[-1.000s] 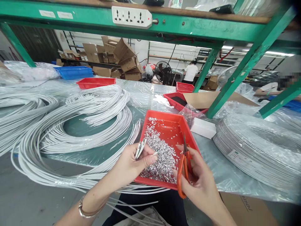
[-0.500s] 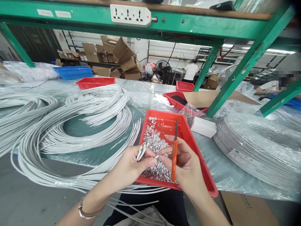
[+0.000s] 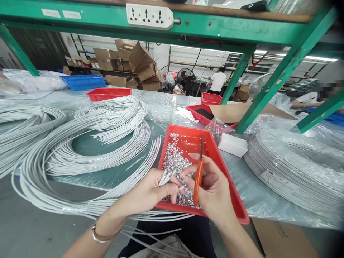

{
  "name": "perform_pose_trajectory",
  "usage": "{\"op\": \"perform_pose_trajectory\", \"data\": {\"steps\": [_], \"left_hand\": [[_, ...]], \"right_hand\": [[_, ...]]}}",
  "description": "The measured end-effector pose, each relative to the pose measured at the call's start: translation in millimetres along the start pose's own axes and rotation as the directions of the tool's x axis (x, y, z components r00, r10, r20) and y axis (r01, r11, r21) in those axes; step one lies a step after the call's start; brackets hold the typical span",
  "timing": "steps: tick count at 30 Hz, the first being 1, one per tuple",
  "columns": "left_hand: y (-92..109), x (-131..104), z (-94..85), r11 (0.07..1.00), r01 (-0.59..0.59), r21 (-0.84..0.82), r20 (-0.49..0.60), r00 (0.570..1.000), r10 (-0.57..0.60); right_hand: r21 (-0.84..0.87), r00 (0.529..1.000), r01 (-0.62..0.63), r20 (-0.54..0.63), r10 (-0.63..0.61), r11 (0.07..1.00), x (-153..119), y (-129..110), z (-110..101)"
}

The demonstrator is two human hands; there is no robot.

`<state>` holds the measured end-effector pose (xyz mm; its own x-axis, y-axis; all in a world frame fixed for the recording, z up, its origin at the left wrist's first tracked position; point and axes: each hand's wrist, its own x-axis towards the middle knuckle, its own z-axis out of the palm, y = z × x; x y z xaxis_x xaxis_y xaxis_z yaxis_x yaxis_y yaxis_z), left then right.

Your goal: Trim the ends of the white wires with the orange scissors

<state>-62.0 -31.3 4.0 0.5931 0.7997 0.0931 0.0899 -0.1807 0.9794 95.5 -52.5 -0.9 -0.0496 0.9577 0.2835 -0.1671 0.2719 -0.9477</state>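
My left hand (image 3: 157, 186) is closed on several white cable ends (image 3: 166, 177), one of them pinched between thumb and forefinger and pointing right. Close beside it, my right hand (image 3: 212, 182) holds scissors with orange handles (image 3: 198, 181), their blades pointing up and away. The thumb and forefinger of that hand are near the pinched cable's tip; anything tiny between them is too small to tell. Both hands are over a red tray (image 3: 236, 200) that holds a heap of small silvery scraps (image 3: 174, 157).
Coiled white cables (image 3: 107, 161) cover the left of the table. On the right lie a wrapped cable coil (image 3: 290, 172) and a white box (image 3: 232, 144). A green frame post (image 3: 282, 71) slants down behind them. A person (image 3: 218, 80) is in the background.
My right fingertips have moved slightly up and away from the cable tip. The cable ends in my left hand have fanned out, and the pinched one sits lower.
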Motion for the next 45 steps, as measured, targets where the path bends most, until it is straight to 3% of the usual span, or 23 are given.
{"op": "perform_pose_trajectory", "data": {"steps": [5,7,13,19,25,31,36,38,40,43,45], "left_hand": [[-4,1,1.8,0.999,0.041,-0.007,0.028,0.999,-0.041],[-6,0,2.8,0.999,0.039,-0.019,-0.005,0.999,-0.039],[-11,-3,4.1,0.997,-0.008,0.082,-0.139,0.99,0.02],[-13,-1,9.8,0.992,0.052,-0.119,-0.184,0.98,-0.073],[-10,-1,14.9,0.991,0.072,-0.117,-0.193,0.977,-0.094],[-6,-1,14.0,0.999,0.041,-0.023,-0.266,0.963,-0.046],[-10,1,8.9,0.989,0.033,-0.145,-0.13,0.99,-0.052],[-12,2,5.9,0.981,0.045,-0.188,-0.047,0.997,-0.055],[-13,3,3.9,0.975,0.064,-0.215,0.002,0.998,-0.065],[-12,2,3.9,0.976,0.075,-0.207,-0.004,0.997,-0.077],[-10,1,5.5,0.987,0.073,-0.145,-0.032,0.996,-0.078]], "right_hand": [[-0.198,0.988,0.017,-0.15,-0.048,0.98,3,3,-18],[-0.289,0.987,-0.004,-0.155,-0.043,0.957,4,2,-28],[-0.333,0.993,-0.092,0.04,0.112,0.938,-15,-8,-48],[-0.453,0.933,-0.26,0.111,0.343,0.853,-47,-8,-50],[-0.609,0.93,-0.159,0.173,0.326,0.777,-43,-11,-49],[-0.74,0.874,-0.003,0.325,0.361,0.673,-39,-17,-55],[-0.771,0.889,0.098,0.352,0.293,0.629,-37,-17,-58],[-0.75,0.901,0.113,0.354,0.251,0.652,-36,-15,-61],[-0.674,0.905,0.08,0.358,0.229,0.734,-34,-13,-63],[-0.433,0.912,-0.121,0.306,0.272,0.893,-27,-7,-54],[-0.235,0.938,-0.216,0.221,0.268,0.948,-20,-2,-40]]}}
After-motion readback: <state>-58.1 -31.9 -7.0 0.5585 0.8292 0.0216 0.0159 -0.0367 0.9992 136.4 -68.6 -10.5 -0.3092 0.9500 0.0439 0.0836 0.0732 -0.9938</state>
